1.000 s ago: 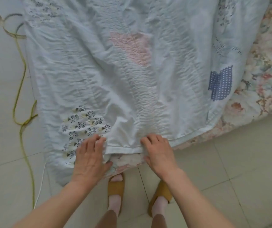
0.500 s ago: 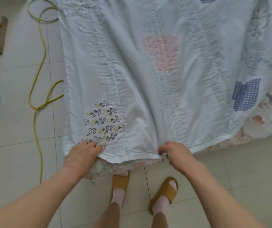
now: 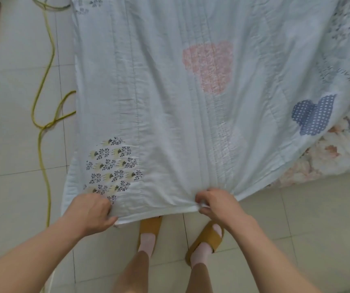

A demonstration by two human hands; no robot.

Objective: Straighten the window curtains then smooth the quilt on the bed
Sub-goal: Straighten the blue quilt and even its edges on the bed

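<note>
The quilt (image 3: 169,102), pale blue-white with stitched lines, lies spread over the bed and hangs off its near edge, its left side draping over the floor (image 3: 317,218). It carries a pink patch (image 3: 210,64) at the centre, a blue dotted patch (image 3: 313,115) to the right and a leaf-print patch (image 3: 112,163) near the left. The left hand (image 3: 91,212) grips the near hem just below the leaf print, fingers curled round the cloth. The right hand (image 3: 216,205) pinches the same hem further right, and folds fan out from its grasp. The hem between the hands is taut. A floral sheet (image 3: 338,153) shows past the quilt's right edge. Below the hem stand two feet in yellow slippers (image 3: 150,226) on the tiles. A yellow cord (image 3: 43,102) winds over the floor at the left.
</note>
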